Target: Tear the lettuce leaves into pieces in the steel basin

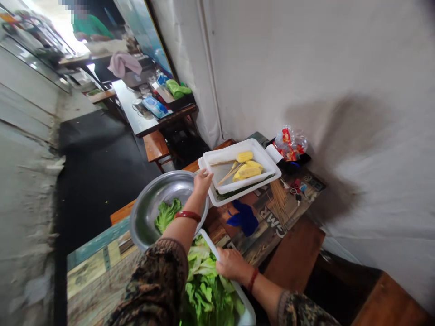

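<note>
My left hand [203,182] reaches over the steel basin [137,217] and has its fingers closed on the near-left corner of a white plastic tray [222,156]. Corn pieces on sticks [248,171] lie in that tray, which sits on a second white tray [217,201]. Leafy lettuce [167,215] rests in the basin. Lower down, my right hand [234,265] grips the rim of another white tray [245,304], heaped with lettuce leaves [207,290]. Its fingertips curl over the edge.
On the wooden table [91,280] are a dark blue cloth [243,218], bamboo skewers [279,201], keys [298,192] and red packets in clear plastic [288,142]. A wall bounds the right side. Beyond, a person in green [91,27] is behind another table [127,102]; benches stand nearby.
</note>
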Demonstrator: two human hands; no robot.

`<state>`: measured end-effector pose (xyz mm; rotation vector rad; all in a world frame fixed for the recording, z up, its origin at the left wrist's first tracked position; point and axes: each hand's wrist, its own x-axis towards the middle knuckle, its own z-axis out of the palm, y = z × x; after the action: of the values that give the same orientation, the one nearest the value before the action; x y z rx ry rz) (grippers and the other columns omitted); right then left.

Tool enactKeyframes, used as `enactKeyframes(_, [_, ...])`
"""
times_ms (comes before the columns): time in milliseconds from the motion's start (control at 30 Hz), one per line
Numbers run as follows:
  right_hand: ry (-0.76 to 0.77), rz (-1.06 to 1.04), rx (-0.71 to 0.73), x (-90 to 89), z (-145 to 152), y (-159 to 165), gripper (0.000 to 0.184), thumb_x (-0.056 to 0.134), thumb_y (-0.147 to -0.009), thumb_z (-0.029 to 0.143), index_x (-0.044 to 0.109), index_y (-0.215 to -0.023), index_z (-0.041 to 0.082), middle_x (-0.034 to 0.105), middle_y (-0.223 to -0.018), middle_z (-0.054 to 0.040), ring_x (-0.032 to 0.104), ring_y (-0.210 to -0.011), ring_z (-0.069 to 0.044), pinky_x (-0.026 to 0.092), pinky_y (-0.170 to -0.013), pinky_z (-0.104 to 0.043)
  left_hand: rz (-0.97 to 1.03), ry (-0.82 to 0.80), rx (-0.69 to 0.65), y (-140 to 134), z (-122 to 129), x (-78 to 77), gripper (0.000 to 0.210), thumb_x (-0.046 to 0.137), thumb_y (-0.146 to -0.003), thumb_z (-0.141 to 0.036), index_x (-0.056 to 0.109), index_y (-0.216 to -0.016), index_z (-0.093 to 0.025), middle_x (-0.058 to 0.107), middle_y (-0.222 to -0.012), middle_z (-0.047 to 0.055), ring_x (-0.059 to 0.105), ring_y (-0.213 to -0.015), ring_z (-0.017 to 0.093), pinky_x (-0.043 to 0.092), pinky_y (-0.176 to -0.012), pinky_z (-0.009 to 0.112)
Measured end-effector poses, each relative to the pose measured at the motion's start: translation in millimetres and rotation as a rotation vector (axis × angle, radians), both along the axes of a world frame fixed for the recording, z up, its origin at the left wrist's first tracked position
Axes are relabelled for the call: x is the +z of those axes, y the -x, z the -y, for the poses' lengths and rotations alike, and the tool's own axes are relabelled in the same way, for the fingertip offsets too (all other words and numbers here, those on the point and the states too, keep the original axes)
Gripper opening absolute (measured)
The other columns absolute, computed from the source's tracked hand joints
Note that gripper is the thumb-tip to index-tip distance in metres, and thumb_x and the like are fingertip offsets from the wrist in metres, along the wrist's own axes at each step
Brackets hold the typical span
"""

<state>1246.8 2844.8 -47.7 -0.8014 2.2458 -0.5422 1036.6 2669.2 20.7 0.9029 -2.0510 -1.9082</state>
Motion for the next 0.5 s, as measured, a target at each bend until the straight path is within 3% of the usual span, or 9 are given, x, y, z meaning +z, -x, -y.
enactKeyframes(67, [-0.008,0.021,0.012,1.5,-0.7,1.8,0.030,0.049,-0.083,0.021,0.061,-0.110,0.014,0.075,-0.096,-0.0145,0.073,-0.086,-0.027,0.049,-0.070,-0.031,-0.055,-0.036,0.021,-20.6,12.4,8.4,0.053,0.074,-0.070,-0.030,0.060,-0.117,-0.011,0.068,-0.087,0.005,0.064,-0.072,0.014,0.052,-0.070,0.027])
enactKeyframes(133, [-0.027,0.039,0.027,2.8,-3.2,2.6,0.029,0.049,-0.086,0.021,0.060,-0.112,0.014,0.075,-0.097,-0.0140,0.072,-0.087,-0.026,0.048,-0.070,-0.030,-0.089,-0.078,0.034,-57.8,31.5,19.8,0.060,0.074,-0.071,-0.038,0.057,-0.123,-0.012,0.069,-0.096,0.008,0.068,-0.077,0.015,0.053,-0.073,0.029])
enactKeyframes(267, [-0.050,0.058,0.077,1.9,-10.5,-0.1,0.028,0.042,-0.093,0.026,0.058,-0.114,0.014,0.074,-0.101,-0.0140,0.070,-0.090,-0.024,0.044,-0.071,-0.028,-0.033,-0.024,0.157,-179.6,78.1,31.7,0.063,0.072,-0.073,-0.050,0.058,-0.122,-0.013,0.070,-0.107,0.012,0.071,-0.083,0.020,0.055,-0.080,0.035])
enactKeyframes(400, [-0.050,0.075,0.151,-3.3,-7.3,-7.7,0.027,0.041,-0.094,0.028,0.059,-0.109,0.015,0.073,-0.099,-0.0120,0.069,-0.092,-0.022,0.041,-0.073,-0.026,0.227,0.212,0.416,-331.1,102.3,11.7,0.061,0.066,-0.074,-0.054,0.060,-0.117,-0.012,0.071,-0.103,0.014,0.070,-0.087,0.024,0.054,-0.087,0.043])
enactKeyframes(500, [0.006,0.097,0.255,-4.7,7.5,-20.6,0.025,0.041,-0.092,0.026,0.060,-0.107,0.017,0.073,-0.096,-0.0094,0.068,-0.089,-0.021,0.039,-0.073,-0.026,0.446,0.393,0.551,-429.3,92.5,-15.7,0.058,0.067,-0.069,-0.052,0.063,-0.112,-0.014,0.070,-0.107,0.016,0.068,-0.100,0.030,0.053,-0.090,0.045])
